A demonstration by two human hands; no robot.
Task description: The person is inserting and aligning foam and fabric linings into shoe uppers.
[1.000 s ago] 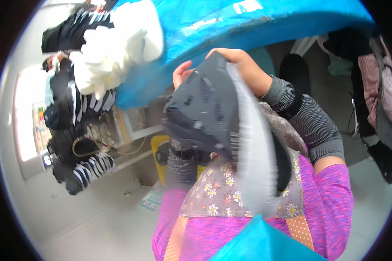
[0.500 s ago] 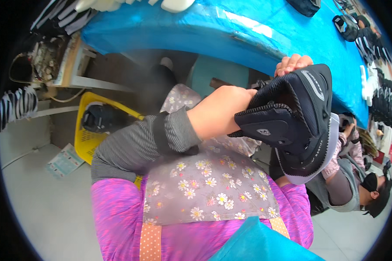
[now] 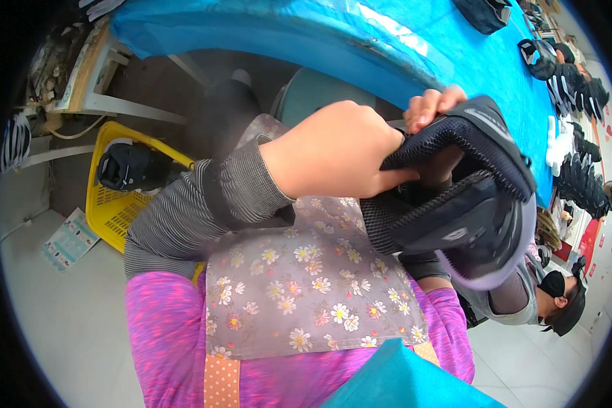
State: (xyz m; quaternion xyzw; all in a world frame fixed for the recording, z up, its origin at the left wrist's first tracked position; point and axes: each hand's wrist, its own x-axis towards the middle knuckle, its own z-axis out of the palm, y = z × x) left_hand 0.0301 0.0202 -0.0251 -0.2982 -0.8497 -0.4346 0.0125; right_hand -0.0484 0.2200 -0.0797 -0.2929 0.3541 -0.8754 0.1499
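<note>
Left hand (image 3: 336, 153) reaches inside black mesh shoe (image 3: 466, 204) (pale sole); right hand (image 3: 430, 105) pinches it.

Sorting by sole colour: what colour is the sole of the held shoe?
Pale lilac-white, on the black shoe; head view.

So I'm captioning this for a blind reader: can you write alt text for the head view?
Two bare hands hold a black shoe above a floral apron: the left hand grips its mesh collar, the right hand its top. Behind are a blue table and a yellow basket.
</note>
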